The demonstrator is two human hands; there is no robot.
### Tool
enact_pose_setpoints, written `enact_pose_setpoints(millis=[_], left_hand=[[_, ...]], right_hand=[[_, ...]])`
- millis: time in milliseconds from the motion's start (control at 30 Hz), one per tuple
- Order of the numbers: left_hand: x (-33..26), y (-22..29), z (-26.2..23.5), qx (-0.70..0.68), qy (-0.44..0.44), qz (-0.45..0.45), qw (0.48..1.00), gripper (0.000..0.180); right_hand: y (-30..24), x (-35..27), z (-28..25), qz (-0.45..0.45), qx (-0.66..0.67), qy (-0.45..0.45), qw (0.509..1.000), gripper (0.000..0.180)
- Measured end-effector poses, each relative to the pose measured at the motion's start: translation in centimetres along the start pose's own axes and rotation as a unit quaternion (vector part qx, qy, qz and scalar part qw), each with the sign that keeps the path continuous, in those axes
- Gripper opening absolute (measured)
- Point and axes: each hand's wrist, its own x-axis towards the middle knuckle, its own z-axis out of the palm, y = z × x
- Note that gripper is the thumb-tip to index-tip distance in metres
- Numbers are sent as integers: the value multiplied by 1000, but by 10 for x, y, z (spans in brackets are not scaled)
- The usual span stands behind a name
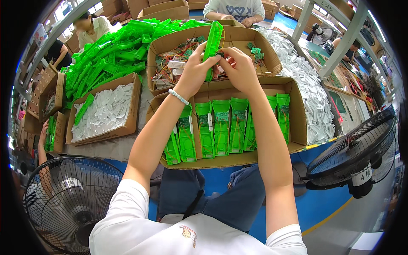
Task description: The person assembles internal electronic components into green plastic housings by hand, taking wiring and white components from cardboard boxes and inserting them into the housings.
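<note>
A long bright green plastic housing (213, 37) stands tilted upright in my left hand (193, 73), whose fingers and thumb are closed round its lower part. My right hand (239, 68) is pinched at the housing's right edge, close to my left thumb; what its fingertips hold is too small to make out. Both hands are above a cardboard box (267, 68) of wired green circuit boards and white parts. Nearer me, a second cardboard box (299, 121) holds a row of green housings (221, 127) fitted with boards and wires.
Left lies a heap of green housings (114, 51) beside a box of white plastic pieces (108, 106). White pieces (312, 102) pile up on the right. Black fans (74, 204) flank me, the other fan (352, 153) at right. Co-workers (236, 9) sit across the table.
</note>
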Motion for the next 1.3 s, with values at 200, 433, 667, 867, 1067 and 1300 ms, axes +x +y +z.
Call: enact_pose_setpoints(millis=[200,433,667,867,1067,1300], left_hand=[[-1,-2,-1,-1,-3,-1,1000,43],[1,-4,-3,-3,-3,0,1000,43],[2,-4,-2,-2,-6,4,1000,43],[1,-3,-2,1,-4,5,1000,43],[2,-5,-2,-9,-5,3,1000,42],[1,-3,-1,-3,-2,7,1000,42]], right_hand=[[-2,1,0,8,10,-2,1000,28],[0,1,0,21,19,-7,1000,29],[2,3,0,15,4,-1,1000,29],[2,3,0,17,15,1,1000,29],[0,2,-1,32,15,-1,999,30],[1,2,-1,31,14,-6,999,31]])
